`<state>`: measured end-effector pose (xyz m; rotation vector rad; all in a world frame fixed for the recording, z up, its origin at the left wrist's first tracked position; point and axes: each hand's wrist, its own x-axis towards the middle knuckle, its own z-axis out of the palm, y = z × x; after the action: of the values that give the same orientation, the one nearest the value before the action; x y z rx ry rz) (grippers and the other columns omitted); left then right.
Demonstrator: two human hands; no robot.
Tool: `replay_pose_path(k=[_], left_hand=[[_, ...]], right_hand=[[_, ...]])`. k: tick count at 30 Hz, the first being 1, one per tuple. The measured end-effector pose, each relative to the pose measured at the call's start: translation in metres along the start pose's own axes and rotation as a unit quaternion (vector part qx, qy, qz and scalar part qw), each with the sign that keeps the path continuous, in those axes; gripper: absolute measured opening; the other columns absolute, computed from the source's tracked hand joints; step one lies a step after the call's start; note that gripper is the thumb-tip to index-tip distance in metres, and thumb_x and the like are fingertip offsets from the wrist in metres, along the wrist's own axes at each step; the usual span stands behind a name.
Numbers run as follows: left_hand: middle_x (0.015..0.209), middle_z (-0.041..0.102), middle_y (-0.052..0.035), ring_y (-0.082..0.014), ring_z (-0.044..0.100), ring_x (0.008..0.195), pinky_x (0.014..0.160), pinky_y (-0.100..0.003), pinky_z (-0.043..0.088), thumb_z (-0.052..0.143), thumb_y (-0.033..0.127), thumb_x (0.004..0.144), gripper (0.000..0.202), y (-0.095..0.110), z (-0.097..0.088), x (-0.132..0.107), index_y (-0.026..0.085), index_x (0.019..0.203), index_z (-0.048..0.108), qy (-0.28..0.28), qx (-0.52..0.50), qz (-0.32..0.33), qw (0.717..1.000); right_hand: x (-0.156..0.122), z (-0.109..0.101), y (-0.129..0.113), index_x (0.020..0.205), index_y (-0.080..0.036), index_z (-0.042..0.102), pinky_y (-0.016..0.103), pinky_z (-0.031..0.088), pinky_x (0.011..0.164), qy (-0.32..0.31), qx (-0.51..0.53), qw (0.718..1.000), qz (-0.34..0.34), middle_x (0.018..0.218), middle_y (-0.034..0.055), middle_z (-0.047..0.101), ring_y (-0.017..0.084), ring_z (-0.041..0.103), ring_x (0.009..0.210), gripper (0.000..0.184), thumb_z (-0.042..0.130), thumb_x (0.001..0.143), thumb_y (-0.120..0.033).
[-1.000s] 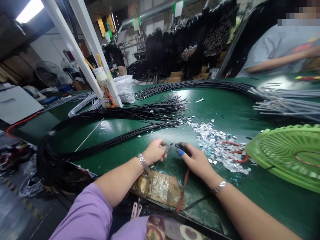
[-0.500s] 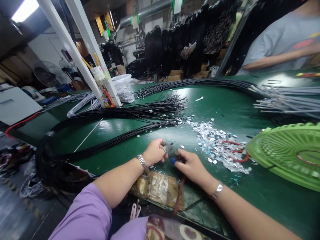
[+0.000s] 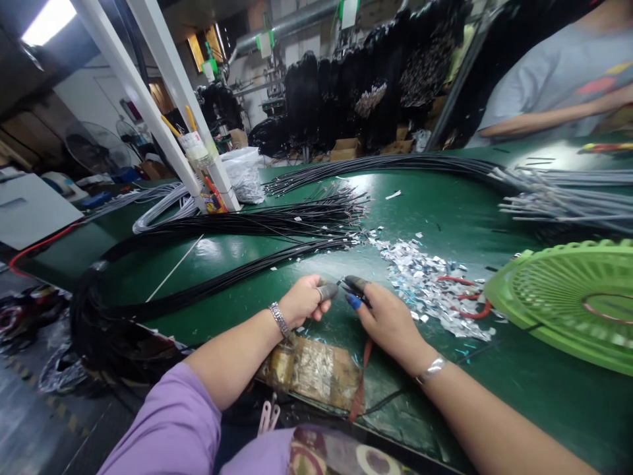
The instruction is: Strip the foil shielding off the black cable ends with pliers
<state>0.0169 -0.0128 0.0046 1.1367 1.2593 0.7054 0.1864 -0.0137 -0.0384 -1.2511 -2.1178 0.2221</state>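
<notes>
While no writing is legible, the left hand [image 3: 304,300] and right hand [image 3: 388,316] pinch a thin black cable end [image 3: 343,285] between capped fingertips near the green table [image 3: 445,218] front edge, silver foil scraps [image 3: 425,277] just right.

dim workshop, bright rectangular ceiling light panel [image 3: 48,23] at upper left, white slanted metal posts [image 3: 168,86], long glossy green worktable [image 3: 445,218], grey concrete floor [image 3: 30,422], round standing fan [image 3: 93,148] by the pale wall
</notes>
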Motion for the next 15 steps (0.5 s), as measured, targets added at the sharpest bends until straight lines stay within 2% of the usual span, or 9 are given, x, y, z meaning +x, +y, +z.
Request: replay_pose_path(k=[5, 8, 11, 15], left_hand=[[0.041, 0.044, 0.0094, -0.0027, 0.032, 0.026, 0.030, -0.015, 0.017, 0.061, 0.046, 0.078, 0.035, 0.0039, 0.0026, -0.0037, 0.018, 0.068, 0.042, 0.008, 0.017, 0.010, 1.000], [0.041, 0.044, 0.0092, -0.0029, 0.031, 0.027, 0.030, -0.015, 0.017, 0.062, 0.047, 0.076, 0.036, 0.0035, 0.0029, -0.0042, 0.018, 0.067, 0.042, 0.005, 0.018, 0.015, 1.000], [0.042, 0.045, 0.0083, -0.0032, 0.032, 0.028, 0.031, -0.016, 0.019, 0.062, 0.048, 0.076, 0.036, 0.0019, 0.0016, -0.0032, 0.017, 0.067, 0.044, -0.001, 0.019, 0.028, 0.999], [0.044, 0.046, 0.0075, -0.0027, 0.034, 0.031, 0.033, -0.015, 0.023, 0.059, 0.046, 0.078, 0.034, 0.0006, -0.0015, -0.0008, 0.016, 0.067, 0.048, 0.013, 0.018, 0.057, 0.998]], right_hand=[[0.0005, -0.0029, -0.0008, 0.089, -0.020, 0.063, 0.032, 0.044, 0.063, -0.003, 0.001, 1.000, 0.000, 0.074, 0.0082, 0.064, 0.023, 0.059, 0.070, 0.022, 0.042, 0.083, -0.022], [0.0016, -0.0054, -0.0009, 0.083, -0.020, 0.063, 0.032, 0.045, 0.063, -0.014, 0.035, 0.999, 0.020, 0.073, 0.0077, 0.065, 0.023, 0.059, 0.070, 0.023, 0.041, 0.084, -0.024], [0.0037, -0.0079, -0.0023, 0.080, -0.021, 0.063, 0.031, 0.045, 0.062, -0.028, 0.133, 0.990, 0.049, 0.071, 0.0051, 0.066, 0.021, 0.059, 0.066, 0.023, 0.043, 0.084, -0.031], [0.0054, -0.0100, -0.0049, 0.082, -0.021, 0.065, 0.030, 0.046, 0.062, -0.042, 0.278, 0.955, 0.092, 0.073, 0.0030, 0.066, 0.019, 0.058, 0.067, 0.025, 0.047, 0.082, -0.038]])
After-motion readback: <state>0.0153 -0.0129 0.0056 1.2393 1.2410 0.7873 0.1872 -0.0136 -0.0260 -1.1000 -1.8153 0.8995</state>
